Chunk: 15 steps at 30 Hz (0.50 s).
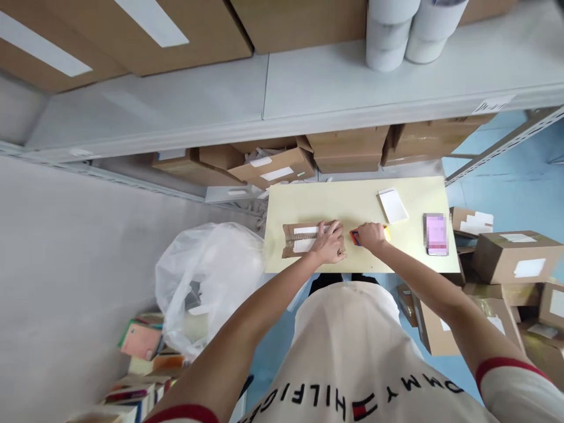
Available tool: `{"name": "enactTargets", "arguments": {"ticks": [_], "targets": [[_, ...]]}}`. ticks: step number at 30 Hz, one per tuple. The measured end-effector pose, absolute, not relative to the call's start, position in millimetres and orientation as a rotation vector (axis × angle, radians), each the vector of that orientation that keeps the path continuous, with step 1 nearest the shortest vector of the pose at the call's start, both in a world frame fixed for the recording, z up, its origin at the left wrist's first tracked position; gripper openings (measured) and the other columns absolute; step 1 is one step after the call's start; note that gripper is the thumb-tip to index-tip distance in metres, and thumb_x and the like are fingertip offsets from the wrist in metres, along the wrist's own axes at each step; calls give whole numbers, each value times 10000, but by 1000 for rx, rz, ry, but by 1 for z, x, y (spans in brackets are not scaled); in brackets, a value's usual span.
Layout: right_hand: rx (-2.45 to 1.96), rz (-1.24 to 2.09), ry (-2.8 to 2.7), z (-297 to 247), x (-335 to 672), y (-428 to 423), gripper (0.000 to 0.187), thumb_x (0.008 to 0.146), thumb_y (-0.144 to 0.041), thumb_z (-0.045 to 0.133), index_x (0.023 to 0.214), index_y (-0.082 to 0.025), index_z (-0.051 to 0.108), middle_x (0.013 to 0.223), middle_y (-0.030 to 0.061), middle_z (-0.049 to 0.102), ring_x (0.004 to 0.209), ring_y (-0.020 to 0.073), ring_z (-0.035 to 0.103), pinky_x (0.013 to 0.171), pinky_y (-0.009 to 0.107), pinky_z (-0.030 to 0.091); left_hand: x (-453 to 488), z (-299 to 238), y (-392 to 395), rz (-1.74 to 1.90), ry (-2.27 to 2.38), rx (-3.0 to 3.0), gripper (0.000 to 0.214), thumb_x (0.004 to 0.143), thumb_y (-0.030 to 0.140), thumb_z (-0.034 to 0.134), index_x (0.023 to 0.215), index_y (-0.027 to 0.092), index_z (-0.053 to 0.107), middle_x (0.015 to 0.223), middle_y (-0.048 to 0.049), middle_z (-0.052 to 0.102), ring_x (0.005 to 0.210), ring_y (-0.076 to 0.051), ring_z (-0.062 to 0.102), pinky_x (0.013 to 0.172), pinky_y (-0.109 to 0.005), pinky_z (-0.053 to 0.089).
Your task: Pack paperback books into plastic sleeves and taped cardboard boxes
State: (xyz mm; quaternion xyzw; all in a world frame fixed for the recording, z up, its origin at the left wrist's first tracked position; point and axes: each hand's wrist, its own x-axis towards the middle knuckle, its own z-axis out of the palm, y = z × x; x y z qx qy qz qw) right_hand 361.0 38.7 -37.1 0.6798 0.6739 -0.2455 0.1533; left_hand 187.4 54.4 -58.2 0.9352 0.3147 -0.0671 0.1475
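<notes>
A flat brown cardboard package [288,251] lies on the pale yellow table [308,205]. White strips run along its top, and its middle has a dark wrinkled seam. My left hand [329,242] holds down the package's right end, fingers curled over it. Just to the right, my closed right hand [371,236] grips a small orange, blue and yellow item [354,237] against the tabletop; its kind is mostly hidden by the fingers. Beyond that hand lies a white rectangular box or pad [393,205]. A phone with a pink, blurred screen [436,234] rests near the table's right edge.
A grey shelf [308,88] with cardboard boxes [304,20] and white rolls [390,35] spans the far side. On the left stands a translucent plastic bag [211,264] above stacked books [141,382]. Cartons [515,258] are piled on the right.
</notes>
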Motion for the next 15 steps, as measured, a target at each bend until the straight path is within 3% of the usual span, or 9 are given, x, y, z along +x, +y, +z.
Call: {"name": "enactTargets", "arguments": {"ticks": [3, 6, 9, 12, 15], "targets": [[2277, -636, 1833, -56, 398, 4, 469, 965, -485, 394, 955, -108, 673, 871, 185, 717, 805, 267, 685, 672, 325, 453, 191, -56, 59, -215, 910, 2650, 444, 732, 548, 688, 973, 180, 745, 1444, -164, 489, 1382, -417, 294, 1116, -677, 115], [2537, -525, 1906, -88, 428, -38, 360, 974, -336, 344, 1063, -106, 607, 901, 152, 696, 834, 246, 645, 714, 328, 445, 191, -57, 62, -196, 897, 2603, 636, 735, 591, 673, 1229, 190, 650, 1560, -167, 319, 1432, -417, 216, 1123, -676, 80], [2611, -483, 1870, -125, 439, -69, 268, 918, -240, 392, 1018, -96, 594, 879, 156, 663, 812, 261, 605, 734, 378, 437, 182, -58, 61, -155, 900, 2547, 914, 735, 638, 650, 1482, 188, 376, 1608, -183, 173, 1468, -420, 127, 1134, -656, 71], [2621, -492, 1872, -151, 439, -88, 231, 892, -226, 424, 1001, -118, 596, 861, 132, 636, 807, 258, 586, 760, 400, 436, 154, -61, 52, -49, 1156, 2465, 887, 812, 612, 573, 1521, 164, 282, 1608, -201, 152, 1479, -419, 83, 1137, -653, 42], [2666, -425, 1931, -154, 436, -98, 290, 884, -225, 428, 1111, -120, 575, 961, 154, 628, 909, 291, 585, 812, 438, 444, 107, -68, 40, 170, 1613, 2247, 853, 863, 577, 506, 1528, 119, 232, 1610, -224, 96, 1484, -418, 24, 1128, -674, 1]]}}
